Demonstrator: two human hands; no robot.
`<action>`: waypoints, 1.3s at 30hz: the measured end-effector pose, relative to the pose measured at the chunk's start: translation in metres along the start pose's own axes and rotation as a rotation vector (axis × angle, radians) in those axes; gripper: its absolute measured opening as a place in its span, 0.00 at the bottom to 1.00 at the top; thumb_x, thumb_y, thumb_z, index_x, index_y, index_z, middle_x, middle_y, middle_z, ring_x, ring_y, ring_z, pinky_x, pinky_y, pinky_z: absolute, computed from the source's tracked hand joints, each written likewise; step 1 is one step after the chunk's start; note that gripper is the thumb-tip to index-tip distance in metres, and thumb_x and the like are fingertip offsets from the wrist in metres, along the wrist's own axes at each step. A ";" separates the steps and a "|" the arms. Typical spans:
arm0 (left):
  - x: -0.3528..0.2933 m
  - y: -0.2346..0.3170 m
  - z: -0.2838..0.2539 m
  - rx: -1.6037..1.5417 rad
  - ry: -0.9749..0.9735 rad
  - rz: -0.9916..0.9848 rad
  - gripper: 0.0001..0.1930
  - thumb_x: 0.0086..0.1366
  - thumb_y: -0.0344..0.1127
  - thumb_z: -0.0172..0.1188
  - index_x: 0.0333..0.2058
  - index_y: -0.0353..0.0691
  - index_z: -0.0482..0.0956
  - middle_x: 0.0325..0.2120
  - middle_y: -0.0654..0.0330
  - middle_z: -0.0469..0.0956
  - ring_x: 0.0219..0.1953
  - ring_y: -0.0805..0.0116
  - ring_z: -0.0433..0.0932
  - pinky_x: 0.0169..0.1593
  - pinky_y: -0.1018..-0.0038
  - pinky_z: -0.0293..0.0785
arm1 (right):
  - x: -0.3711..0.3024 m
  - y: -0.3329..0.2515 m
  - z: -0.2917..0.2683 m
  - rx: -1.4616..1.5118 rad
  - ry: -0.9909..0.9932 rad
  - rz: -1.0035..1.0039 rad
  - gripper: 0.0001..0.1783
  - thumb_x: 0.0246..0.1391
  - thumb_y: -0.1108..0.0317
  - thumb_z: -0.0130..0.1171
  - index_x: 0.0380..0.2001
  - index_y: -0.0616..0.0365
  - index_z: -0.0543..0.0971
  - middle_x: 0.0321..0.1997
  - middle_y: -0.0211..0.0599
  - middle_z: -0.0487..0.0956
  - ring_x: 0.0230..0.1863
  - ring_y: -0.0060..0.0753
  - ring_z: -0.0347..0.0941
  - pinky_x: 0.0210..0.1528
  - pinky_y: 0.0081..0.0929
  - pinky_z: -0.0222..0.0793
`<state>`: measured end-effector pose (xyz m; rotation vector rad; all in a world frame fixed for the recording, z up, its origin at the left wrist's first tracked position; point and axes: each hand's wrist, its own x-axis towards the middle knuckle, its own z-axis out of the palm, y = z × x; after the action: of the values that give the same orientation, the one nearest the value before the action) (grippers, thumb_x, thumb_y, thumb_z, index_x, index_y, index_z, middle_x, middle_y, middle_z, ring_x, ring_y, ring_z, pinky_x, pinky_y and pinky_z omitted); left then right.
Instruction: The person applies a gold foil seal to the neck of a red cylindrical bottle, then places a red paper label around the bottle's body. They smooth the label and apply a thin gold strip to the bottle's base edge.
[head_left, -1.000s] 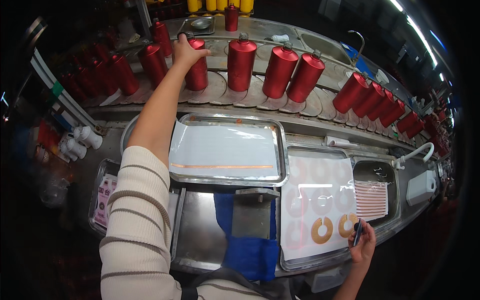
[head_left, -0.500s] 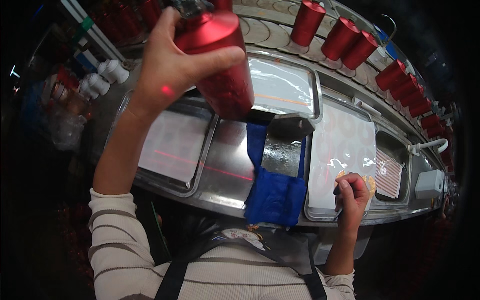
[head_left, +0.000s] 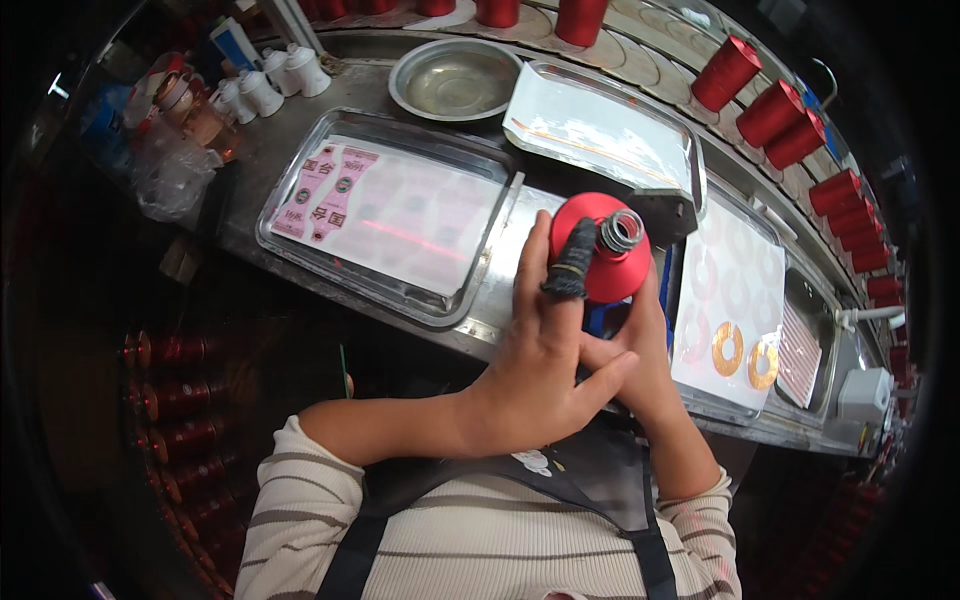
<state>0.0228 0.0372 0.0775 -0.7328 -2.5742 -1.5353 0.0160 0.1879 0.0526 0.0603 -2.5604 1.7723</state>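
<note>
Red bottle (head_left: 608, 278): up between both hands, threaded neck in plain sight
Left hand (head_left: 540, 365): clasping its side, dark-wrapped finger laid over the shoulder
Right hand (head_left: 650, 355): against the opposite side, fingers partly hidden, can't tell how closed
Gold rings (head_left: 718, 348): on the white sheet (head_left: 742, 300), off right

- On my feed the red bottle (head_left: 602, 278) has come off the belt, then down from mid-air, to in front of the chest, its open mouth now facing my camera
- My left hand (head_left: 540, 365) has drawn back with it, one dark-wrapped finger (head_left: 571, 260) now lying beside the neck
- My right hand (head_left: 650, 345) has left the gold rings (head_left: 719, 355), uncovering them, for the bottle's side
- My left arm no longer hides the metal basin (head_left: 397, 95) or the pink labels (head_left: 343, 190)
</note>
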 end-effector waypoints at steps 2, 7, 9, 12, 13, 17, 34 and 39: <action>-0.014 -0.002 -0.014 -0.015 -0.042 -0.001 0.51 0.58 0.28 0.67 0.70 0.27 0.39 0.69 0.30 0.36 0.71 0.33 0.47 0.70 0.53 0.54 | 0.015 -0.003 0.000 -0.046 -0.031 0.022 0.56 0.30 0.61 0.81 0.64 0.61 0.63 0.59 0.48 0.73 0.62 0.46 0.72 0.62 0.36 0.67; -0.011 -0.051 -0.064 -0.200 -0.046 -0.082 0.49 0.54 0.23 0.68 0.69 0.32 0.46 0.68 0.42 0.55 0.70 0.50 0.57 0.71 0.56 0.53 | 0.064 0.019 -0.005 0.180 -0.375 -0.098 0.51 0.29 0.64 0.82 0.60 0.59 0.69 0.57 0.39 0.75 0.58 0.36 0.73 0.61 0.32 0.67; 0.013 -0.065 -0.074 -0.039 -0.056 -0.054 0.56 0.47 0.23 0.74 0.70 0.37 0.45 0.70 0.51 0.54 0.71 0.56 0.56 0.72 0.55 0.53 | 0.077 0.025 -0.013 0.195 -0.512 -0.125 0.53 0.28 0.65 0.83 0.61 0.59 0.68 0.58 0.39 0.75 0.59 0.35 0.71 0.62 0.33 0.67; 0.048 -0.093 -0.073 -0.180 -0.272 -0.012 0.56 0.42 0.33 0.81 0.68 0.36 0.56 0.65 0.47 0.61 0.67 0.54 0.62 0.67 0.65 0.61 | 0.093 0.037 -0.005 0.328 -0.667 -0.063 0.54 0.28 0.65 0.83 0.63 0.59 0.67 0.58 0.41 0.75 0.60 0.36 0.71 0.63 0.34 0.66; 0.058 -0.095 -0.071 -0.269 -0.308 0.025 0.55 0.40 0.33 0.82 0.67 0.38 0.60 0.61 0.51 0.67 0.64 0.57 0.67 0.66 0.67 0.64 | 0.092 0.038 -0.001 0.337 -0.687 0.027 0.55 0.29 0.64 0.82 0.65 0.58 0.66 0.59 0.45 0.75 0.61 0.38 0.71 0.63 0.34 0.66; 0.035 -0.121 -0.078 -0.255 -0.185 -0.105 0.47 0.40 0.31 0.82 0.62 0.39 0.68 0.53 0.56 0.76 0.56 0.64 0.76 0.60 0.67 0.71 | 0.045 0.030 -0.014 -0.135 -0.302 -0.023 0.41 0.43 0.64 0.75 0.62 0.57 0.71 0.55 0.43 0.78 0.46 0.32 0.74 0.47 0.27 0.70; 0.019 -0.132 -0.069 -0.293 -0.042 -0.275 0.50 0.40 0.21 0.79 0.63 0.42 0.63 0.57 0.58 0.71 0.58 0.64 0.73 0.60 0.67 0.74 | 0.025 0.175 -0.202 -0.824 -0.029 0.490 0.33 0.34 0.53 0.77 0.42 0.61 0.78 0.42 0.48 0.77 0.45 0.48 0.75 0.47 0.36 0.70; 0.022 -0.122 -0.065 -0.394 -0.062 -0.345 0.48 0.41 0.23 0.80 0.62 0.41 0.63 0.57 0.57 0.71 0.59 0.65 0.73 0.58 0.66 0.76 | 0.093 0.216 -0.218 -0.890 -0.038 0.307 0.34 0.34 0.53 0.78 0.46 0.58 0.79 0.45 0.49 0.78 0.48 0.50 0.75 0.50 0.37 0.69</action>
<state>-0.0603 -0.0574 0.0173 -0.3689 -2.5717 -2.1959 -0.0873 0.4662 -0.0688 -0.3299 -3.2424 0.5165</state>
